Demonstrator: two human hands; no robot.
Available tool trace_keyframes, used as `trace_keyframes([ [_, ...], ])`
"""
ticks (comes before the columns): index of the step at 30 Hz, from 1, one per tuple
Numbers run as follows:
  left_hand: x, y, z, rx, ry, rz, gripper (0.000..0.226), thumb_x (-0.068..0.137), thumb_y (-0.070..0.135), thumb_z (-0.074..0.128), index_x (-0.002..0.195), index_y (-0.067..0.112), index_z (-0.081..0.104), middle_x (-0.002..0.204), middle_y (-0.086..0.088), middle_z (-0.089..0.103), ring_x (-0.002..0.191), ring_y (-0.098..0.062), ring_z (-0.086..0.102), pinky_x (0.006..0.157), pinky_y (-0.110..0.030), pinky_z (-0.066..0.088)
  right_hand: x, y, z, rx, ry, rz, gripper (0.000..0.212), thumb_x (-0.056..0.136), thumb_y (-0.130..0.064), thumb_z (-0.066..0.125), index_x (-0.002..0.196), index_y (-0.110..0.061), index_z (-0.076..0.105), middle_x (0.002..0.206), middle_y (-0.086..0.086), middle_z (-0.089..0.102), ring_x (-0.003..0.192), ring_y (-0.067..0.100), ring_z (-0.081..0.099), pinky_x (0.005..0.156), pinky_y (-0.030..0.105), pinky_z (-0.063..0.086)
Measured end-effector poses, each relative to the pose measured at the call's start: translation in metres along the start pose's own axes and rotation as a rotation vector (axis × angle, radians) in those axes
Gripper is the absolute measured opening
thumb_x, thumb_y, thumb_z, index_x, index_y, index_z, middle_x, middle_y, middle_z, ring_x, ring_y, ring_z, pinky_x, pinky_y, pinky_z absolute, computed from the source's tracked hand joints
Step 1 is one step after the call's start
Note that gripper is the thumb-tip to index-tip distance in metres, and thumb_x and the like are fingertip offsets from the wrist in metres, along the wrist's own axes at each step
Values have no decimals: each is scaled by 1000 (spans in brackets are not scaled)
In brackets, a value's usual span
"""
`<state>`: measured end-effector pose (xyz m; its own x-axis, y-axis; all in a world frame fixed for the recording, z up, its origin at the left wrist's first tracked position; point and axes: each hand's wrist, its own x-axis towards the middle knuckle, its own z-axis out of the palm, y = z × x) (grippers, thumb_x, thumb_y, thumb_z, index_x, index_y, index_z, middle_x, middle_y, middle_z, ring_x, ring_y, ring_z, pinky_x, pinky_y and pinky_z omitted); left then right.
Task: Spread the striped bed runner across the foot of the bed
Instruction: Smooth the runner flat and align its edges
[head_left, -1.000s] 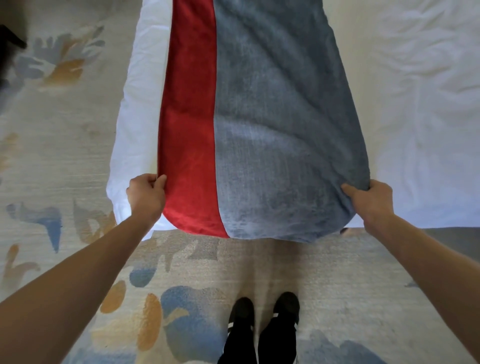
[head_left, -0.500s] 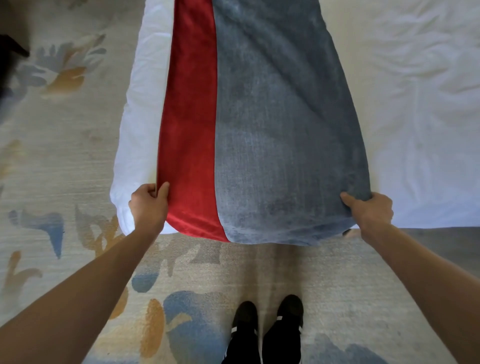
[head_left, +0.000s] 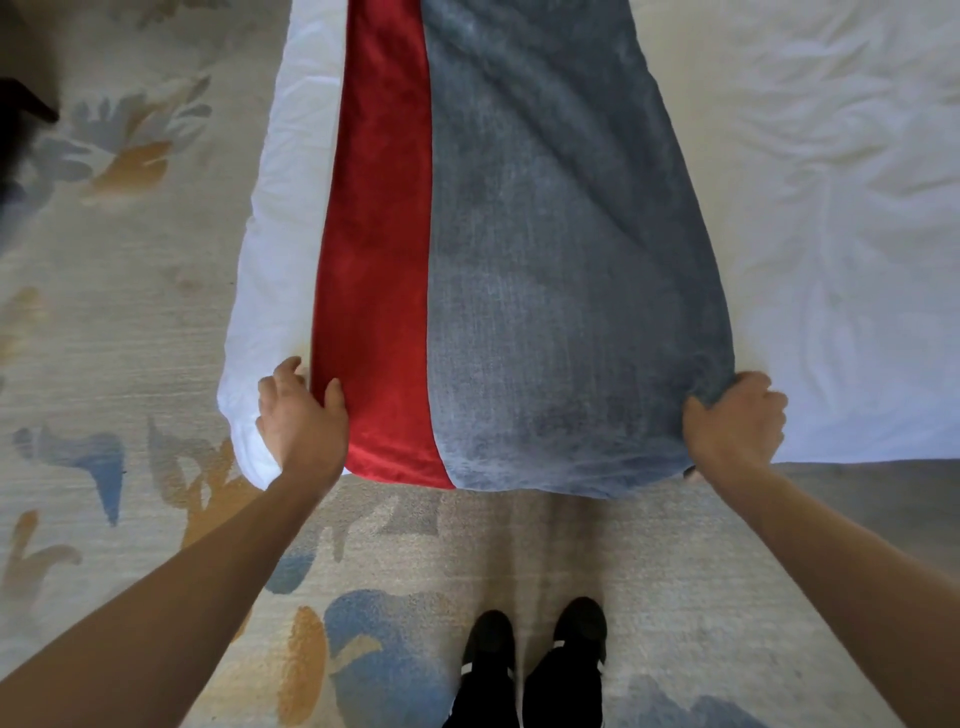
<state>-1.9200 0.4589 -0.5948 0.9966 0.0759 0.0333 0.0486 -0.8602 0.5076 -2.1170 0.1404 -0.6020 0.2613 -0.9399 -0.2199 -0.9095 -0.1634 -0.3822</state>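
Observation:
The striped bed runner (head_left: 545, 291), a red band beside a wide blue-grey band, lies stretched along the white bed (head_left: 841, 270) and hangs over its near edge. My left hand (head_left: 301, 421) grips the runner's red corner at the bed's left corner, thumb on top of the cloth. My right hand (head_left: 735, 428) is closed on the bunched blue-grey corner at the near edge. The runner's far end runs out of the top of the view.
A pale carpet (head_left: 119, 332) with blue and ochre shapes covers the floor to the left and in front of the bed. My two black shoes (head_left: 535, 649) stand just short of the runner's hanging end. A dark object (head_left: 21, 109) sits at the far left edge.
Both hands have held their corners throughout. My left hand has shifted slightly along the red edge, and the runner's hanging end looks a little smoother and drawn toward me.

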Motion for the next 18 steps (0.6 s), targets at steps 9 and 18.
trace_keyframes([
  [9, 4, 32, 29, 362, -435, 640, 62, 97, 51, 26, 150, 27, 6, 159, -9, -3, 145, -29, -8, 115, -49, -6, -11, -38, 19, -352, -243, -810, 64, 97, -42, 36, 150, -17, 10, 158, 13, 1, 145, 30, 4, 117, 46, 9],
  [18, 12, 39, 34, 466, -402, 660, 73, 87, 66, 14, 150, 31, 1, 159, -8, -4, 144, -32, -6, 111, -59, -5, -12, -48, 25, -385, -281, -768, 68, 96, -49, 30, 151, -17, 6, 158, 13, -6, 145, 30, -1, 118, 45, 6],
])
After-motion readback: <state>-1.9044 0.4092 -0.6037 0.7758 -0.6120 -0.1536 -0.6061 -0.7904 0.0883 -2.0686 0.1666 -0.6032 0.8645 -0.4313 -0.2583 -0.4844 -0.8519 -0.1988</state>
